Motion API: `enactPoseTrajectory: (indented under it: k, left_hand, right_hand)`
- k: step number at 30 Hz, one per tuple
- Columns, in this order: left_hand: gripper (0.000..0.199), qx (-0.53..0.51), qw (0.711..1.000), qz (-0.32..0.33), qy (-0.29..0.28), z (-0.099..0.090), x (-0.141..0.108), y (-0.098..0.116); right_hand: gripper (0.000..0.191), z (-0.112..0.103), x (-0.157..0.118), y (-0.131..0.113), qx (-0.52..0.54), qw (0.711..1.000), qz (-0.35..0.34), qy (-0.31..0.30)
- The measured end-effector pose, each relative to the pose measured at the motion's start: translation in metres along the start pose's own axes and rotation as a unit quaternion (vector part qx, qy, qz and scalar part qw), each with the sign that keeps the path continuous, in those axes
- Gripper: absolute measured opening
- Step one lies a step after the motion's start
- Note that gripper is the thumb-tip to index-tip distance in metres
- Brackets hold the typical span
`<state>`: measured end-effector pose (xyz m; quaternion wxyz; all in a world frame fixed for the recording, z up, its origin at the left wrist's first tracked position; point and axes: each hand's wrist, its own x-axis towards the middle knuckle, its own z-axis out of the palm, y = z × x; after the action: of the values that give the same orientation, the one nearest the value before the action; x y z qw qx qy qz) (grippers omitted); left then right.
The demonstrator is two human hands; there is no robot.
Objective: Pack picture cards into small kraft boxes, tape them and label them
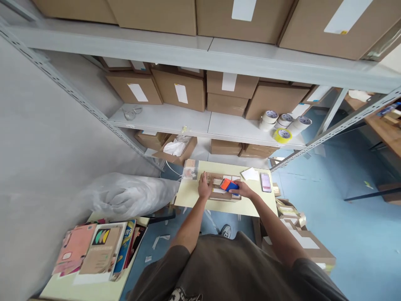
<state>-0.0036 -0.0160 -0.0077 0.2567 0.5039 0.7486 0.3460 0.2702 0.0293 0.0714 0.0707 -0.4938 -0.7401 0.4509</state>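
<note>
On the pale yellow table [191,196] lies a brown cardboard box [227,195] with white labels on its top. My left hand [204,186] rests over the box's left end, its fingers stretched out and nothing in them. An orange-and-blue handheld tool [229,184] is in the grip of my right hand [243,189], just over the right half of the box. Its exact kind is too small to make out. My right fingers partly cover its blue end.
White papers [249,173] and a phone [265,182] lie at the table's right. Behind rises a metal shelf [175,119] with cartons and tape rolls [282,134]. Left are a plastic-wrapped bundle [134,194] and a side table with printed packaging [100,246]. Cartons [308,244] stand on the floor right.
</note>
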Motion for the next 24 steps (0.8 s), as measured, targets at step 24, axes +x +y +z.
enactPoseTrajectory:
  k: [24]
  left_hand:
    - [0.078, 0.009, 0.987, 0.161, -0.009, -0.029, -0.074, 0.043]
  right_hand:
    - [0.054, 0.001, 0.005, 0.006, 0.033, 0.999, -0.037, 0.012]
